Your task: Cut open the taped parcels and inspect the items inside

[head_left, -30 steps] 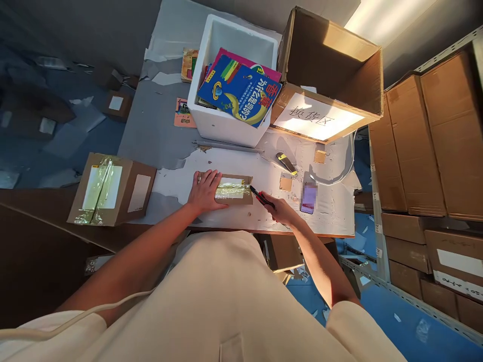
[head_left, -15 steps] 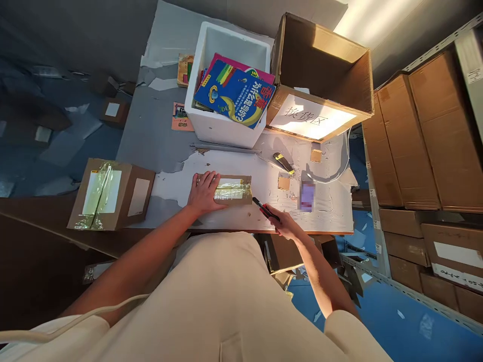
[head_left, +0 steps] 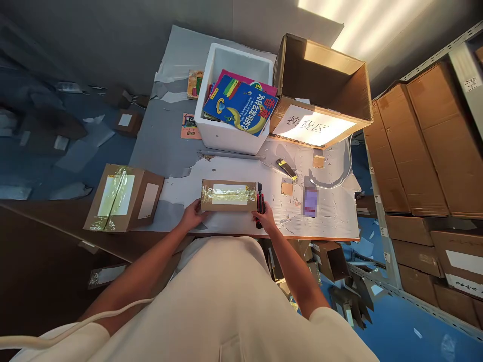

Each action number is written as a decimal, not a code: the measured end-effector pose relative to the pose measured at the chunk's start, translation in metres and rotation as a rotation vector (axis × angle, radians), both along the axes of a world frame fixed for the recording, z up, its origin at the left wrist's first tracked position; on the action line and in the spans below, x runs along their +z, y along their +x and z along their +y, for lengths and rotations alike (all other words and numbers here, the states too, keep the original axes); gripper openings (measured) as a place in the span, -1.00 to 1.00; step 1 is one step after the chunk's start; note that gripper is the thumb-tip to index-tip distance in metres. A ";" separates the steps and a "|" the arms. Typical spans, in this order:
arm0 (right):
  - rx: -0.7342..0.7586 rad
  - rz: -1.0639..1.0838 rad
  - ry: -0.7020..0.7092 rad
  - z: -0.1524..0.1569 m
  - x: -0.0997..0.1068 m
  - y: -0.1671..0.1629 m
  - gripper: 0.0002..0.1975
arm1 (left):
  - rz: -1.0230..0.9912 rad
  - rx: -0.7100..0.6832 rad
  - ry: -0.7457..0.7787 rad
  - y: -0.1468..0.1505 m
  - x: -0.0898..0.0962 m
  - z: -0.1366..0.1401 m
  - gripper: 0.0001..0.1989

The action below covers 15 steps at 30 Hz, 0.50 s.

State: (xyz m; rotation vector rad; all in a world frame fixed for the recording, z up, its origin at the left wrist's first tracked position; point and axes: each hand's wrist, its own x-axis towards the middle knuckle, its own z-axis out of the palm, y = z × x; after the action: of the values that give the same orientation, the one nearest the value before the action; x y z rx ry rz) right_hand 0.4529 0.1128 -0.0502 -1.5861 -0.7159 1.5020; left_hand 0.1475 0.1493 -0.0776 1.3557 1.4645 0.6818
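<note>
- Lying on scuffed table [head_left: 332, 223]: taped box [head_left: 226, 195]; foam bin [head_left: 230, 141] behind it, blue floor [head_left: 400, 319] off right.
- Left hand [head_left: 193, 215]: curled on box's near-left corner.
- Right hand [head_left: 265, 218]: closed round cutter [head_left: 260, 201], at box's right end.

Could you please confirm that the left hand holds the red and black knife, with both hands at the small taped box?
Not quite: the head view shows the knife in the right hand, not the left hand; both are indeed at the small taped box.
</note>
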 end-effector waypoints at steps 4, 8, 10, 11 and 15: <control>-0.060 -0.143 0.078 0.010 0.008 0.003 -0.63 | 0.022 0.086 -0.047 0.012 0.010 0.002 -0.31; -0.052 -0.348 0.049 0.021 0.011 0.011 -0.62 | 0.324 0.090 -0.015 0.025 0.028 0.019 -0.50; -0.051 -0.414 0.008 0.025 0.007 0.012 -0.62 | 0.409 0.068 -0.011 0.030 0.030 0.026 -0.49; -0.054 -0.441 -0.009 0.026 0.004 0.012 -0.63 | 0.427 0.054 -0.014 0.033 0.030 0.030 -0.49; -0.072 -0.460 -0.007 0.021 -0.003 0.011 -0.64 | 0.371 0.021 -0.055 0.033 0.020 0.033 -0.51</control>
State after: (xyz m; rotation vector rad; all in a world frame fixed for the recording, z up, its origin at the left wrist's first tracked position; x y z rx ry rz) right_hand 0.4634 0.1336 -0.0533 -1.9664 -0.8929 1.0947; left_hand 0.1800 0.1820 -0.0572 1.4801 1.7770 0.4124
